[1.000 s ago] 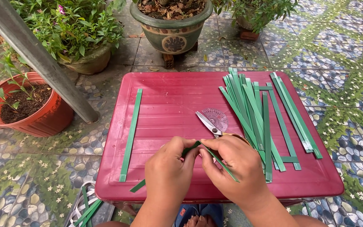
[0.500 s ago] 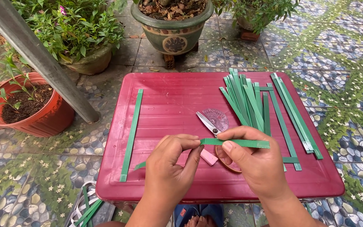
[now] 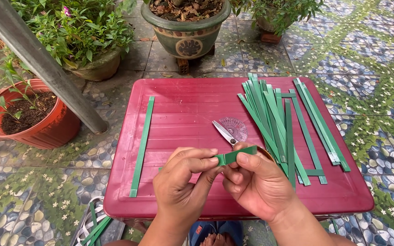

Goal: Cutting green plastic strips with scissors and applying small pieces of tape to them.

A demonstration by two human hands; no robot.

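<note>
Green strip between both hands

On the counter, a single strip lies at the left, the pile of strips at the right, the scissors between them. Both hands hold a folded strip at the near edge. Three plant pots stand behind and left.
</note>
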